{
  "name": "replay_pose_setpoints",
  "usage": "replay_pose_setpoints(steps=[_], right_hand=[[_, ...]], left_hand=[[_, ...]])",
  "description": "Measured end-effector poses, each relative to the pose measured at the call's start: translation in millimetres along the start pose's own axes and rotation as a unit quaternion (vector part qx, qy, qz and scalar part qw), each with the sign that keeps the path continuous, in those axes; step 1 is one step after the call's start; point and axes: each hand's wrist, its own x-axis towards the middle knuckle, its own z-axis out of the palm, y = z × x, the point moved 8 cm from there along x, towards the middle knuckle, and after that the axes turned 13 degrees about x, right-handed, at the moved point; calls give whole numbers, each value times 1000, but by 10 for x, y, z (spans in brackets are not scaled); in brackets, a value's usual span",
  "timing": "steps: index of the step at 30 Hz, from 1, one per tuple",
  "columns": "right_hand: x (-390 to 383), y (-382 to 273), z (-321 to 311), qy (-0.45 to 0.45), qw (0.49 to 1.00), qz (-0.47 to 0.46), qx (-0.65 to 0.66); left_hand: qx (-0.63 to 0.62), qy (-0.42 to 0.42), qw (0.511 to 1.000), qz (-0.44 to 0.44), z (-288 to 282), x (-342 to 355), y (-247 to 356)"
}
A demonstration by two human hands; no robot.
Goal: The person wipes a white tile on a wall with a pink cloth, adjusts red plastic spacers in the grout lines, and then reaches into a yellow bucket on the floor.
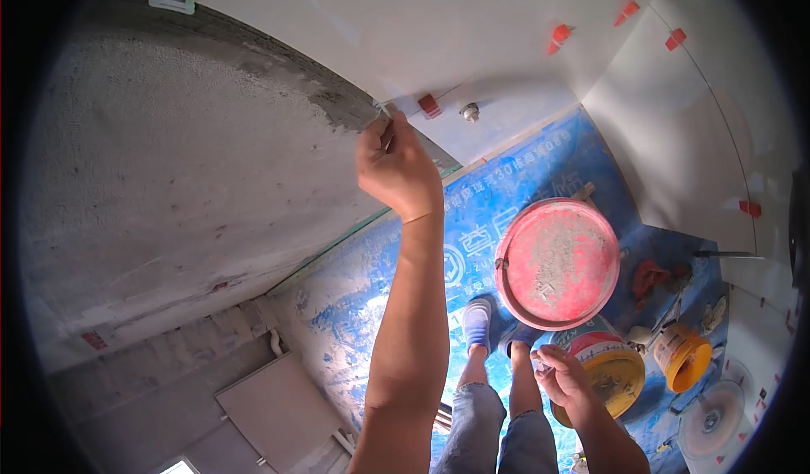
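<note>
My left hand is raised to the wall, its fingertips pinching a small thin white clip at the edge of a pale wall tile. Close to those fingers, a red wedge sits on the joint between two tiles. A metal pipe fitting sticks out of the tile to its right. Lower down, my right hand is curled, with thumb and fingers together above a yellow-rimmed bucket. Small whitish bits show between its fingers, too small to name.
A pink round bucket lid with dried mortar stands before my feet on blue floor sheeting. Farther right are a small yellow bucket and tools. Rough bare wall fills the left; more red wedges dot the tiles.
</note>
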Motion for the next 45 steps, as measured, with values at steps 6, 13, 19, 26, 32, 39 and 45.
replay_pose_setpoints(steps=[6, 13, 19, 26, 32, 39, 45], right_hand=[[124, -10, 173, -12, 1000, -13, -12], [310, -136, 729, -62, 997, -36, 17], [406, -305, 1033, -43, 987, -134, -79], [390, -419, 1018, -21, 967, -170, -188], [387, -402, 966, 0, 928, -163, -334], [498, -376, 876, -64, 962, -114, -239], [580, -880, 875, 4, 856, -342, -387]], left_hand=[[-69, -37, 997, 10, -82, -172, -27], [22, -441, 892, -101, -553, -1929, -857], [-122, -519, 818, -215, -818, -2493, -762], [-182, -621, 664, -376, -681, -2571, -917], [17, -736, 644, -208, -563, -2477, -993], [26, -816, 545, -189, -336, -2319, -951], [149, -684, 713, -38, -62, -1841, -1124]])
